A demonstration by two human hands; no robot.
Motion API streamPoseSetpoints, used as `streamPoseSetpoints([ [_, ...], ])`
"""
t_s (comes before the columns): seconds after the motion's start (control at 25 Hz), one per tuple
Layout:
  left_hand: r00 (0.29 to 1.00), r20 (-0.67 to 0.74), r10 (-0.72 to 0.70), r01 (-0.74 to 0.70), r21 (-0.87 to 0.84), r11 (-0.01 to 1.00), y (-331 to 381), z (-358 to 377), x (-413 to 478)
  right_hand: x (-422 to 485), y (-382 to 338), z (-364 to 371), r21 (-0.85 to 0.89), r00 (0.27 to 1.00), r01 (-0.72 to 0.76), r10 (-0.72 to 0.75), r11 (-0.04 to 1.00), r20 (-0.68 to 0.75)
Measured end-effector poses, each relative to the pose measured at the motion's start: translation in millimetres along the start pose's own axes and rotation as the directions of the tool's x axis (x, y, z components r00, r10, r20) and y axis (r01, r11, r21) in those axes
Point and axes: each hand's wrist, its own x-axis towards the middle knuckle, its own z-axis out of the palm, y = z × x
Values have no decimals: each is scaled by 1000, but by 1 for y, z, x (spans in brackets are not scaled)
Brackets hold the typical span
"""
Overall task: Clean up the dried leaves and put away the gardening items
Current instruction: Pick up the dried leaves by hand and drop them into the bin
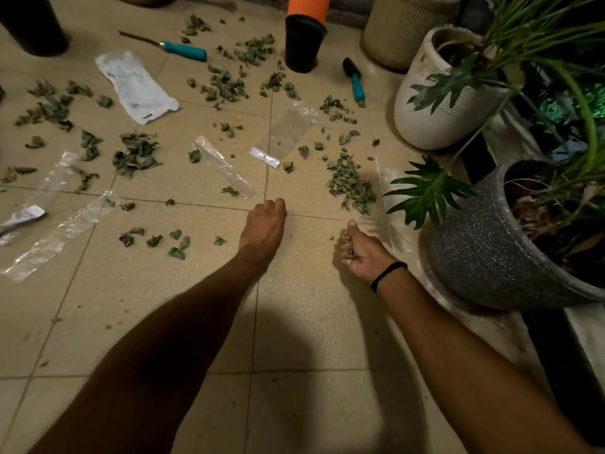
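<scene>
Pots first: the white ribbed pot (435,126) and the grey speckled pot (484,257) on the right both have leafy green plants in them. The grey one shows dark soil with some dry brown bits on top. A small black plastic pot (301,47) stands on the floor tiles (311,339) further back, with an orange pot (309,6) right behind it. It's too dark inside the black one to tell what's in it.

Dried leaves (352,188) are all over the floor, thickest in a heap just left of the grey pot, with looser clumps spread out to the far left. Mixed in are clear plastic sleeves (226,165), a white plastic packet (136,86), a teal-handled trowel (355,81) near the white pot and a longer teal-handled tool (183,50) at the back.

Right hand (360,253) is closed round a clump of crumbled leaves, just short of the heap. Left hand (265,224) is curled knuckles-up against the floor. There might be a leaf scrap at its fingertips, can't really tell.
</scene>
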Motion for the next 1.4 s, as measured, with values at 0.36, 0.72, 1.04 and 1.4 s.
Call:
streamPoseSetpoints([
  [0.36,865,90,-493,461,-526,714,-31,-91,-19,-48,0,61,102,926,-118,72,988,371],
  [0.72,389,157,-908,502,-862,67,-140,-245,-97,-160,71,275,-106,716,-172,198,979,669],
  [1.04,59,-118,-991,348,-928,131,-245,-421,-304,-380,238,420,-412,391,-96,415,906,822],
  [1.4,-230,-243,-942,-51,-964,261,-258,-529,-599,-621,410,464,-648,196,329,622,687,758],
])
